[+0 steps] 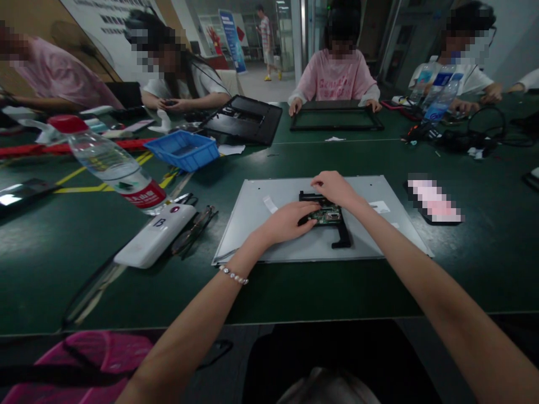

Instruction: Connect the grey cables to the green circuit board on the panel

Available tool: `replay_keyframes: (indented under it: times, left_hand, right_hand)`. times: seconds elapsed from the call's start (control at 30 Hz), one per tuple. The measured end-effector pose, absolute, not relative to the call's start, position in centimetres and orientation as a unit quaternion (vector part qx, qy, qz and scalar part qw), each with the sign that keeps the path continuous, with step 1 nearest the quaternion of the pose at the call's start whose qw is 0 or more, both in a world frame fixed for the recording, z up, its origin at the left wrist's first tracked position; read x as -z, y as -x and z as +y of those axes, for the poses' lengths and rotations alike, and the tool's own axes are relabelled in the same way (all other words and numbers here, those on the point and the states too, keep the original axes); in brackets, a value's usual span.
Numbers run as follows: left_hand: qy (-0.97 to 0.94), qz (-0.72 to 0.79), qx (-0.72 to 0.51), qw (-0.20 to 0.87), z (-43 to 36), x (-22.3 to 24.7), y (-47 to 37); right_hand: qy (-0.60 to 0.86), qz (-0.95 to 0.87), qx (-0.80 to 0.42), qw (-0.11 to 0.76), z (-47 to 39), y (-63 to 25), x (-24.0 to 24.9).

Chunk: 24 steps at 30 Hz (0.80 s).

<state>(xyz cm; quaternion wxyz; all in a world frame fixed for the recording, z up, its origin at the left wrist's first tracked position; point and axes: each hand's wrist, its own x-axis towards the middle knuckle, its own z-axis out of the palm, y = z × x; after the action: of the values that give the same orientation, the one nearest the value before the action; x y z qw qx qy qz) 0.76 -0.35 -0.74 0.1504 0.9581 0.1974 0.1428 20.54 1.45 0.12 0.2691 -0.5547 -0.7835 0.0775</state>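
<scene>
While the grey panel (pixel 269 235) lies flat on the table (pixel 295 286), the left hand (pixel 288 221) presses flat-fingered on the circuit board (pixel 327 214) at its left edge; the right hand (pixel 334 188) pinches the black bracket (pixel 342 235) just behind it, its long arm running toward the person.

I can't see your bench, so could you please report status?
Both hands on green circuit board, in black bracket atop grey panel. Nothing obstructing.

Head view: worn on the person's head, looking forward and down over the green table (pixel 295 292).
Nearness: close above both forearms.
Far reach: co-workers opposite.
Views: one.
</scene>
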Motion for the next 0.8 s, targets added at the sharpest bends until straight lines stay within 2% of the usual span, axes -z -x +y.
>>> replay_keyframes:
  times: [0.2,0.33,0.5,0.7,0.8]
  left_hand:
    - [-0.955,0.201,-0.151,0.157,-0.3,0.6,-0.7]
    - [-0.955,0.207,-0.142,0.157,-0.5,0.4,-0.7]
    - [-0.951,0.220,-0.152,0.156,-0.4,-0.3,-0.5]
    - [-0.885,0.369,-0.272,0.079,1.5,-0.9,1.2]
    - [-0.851,0.446,-0.273,0.051,2.8,0.1,2.2]
  right_hand:
    - [0.599,-0.763,0.063,0.236,-0.7,-26.8,0.4]
    - [0.616,-0.755,0.019,0.225,-1.9,-29.5,2.7]
    - [0.631,-0.713,-0.030,0.304,-1.7,-30.0,3.8]
    - [0.639,-0.681,-0.023,0.358,-1.4,-29.7,4.6]
    - [0.629,-0.679,-0.029,0.377,-1.5,-29.8,5.0]
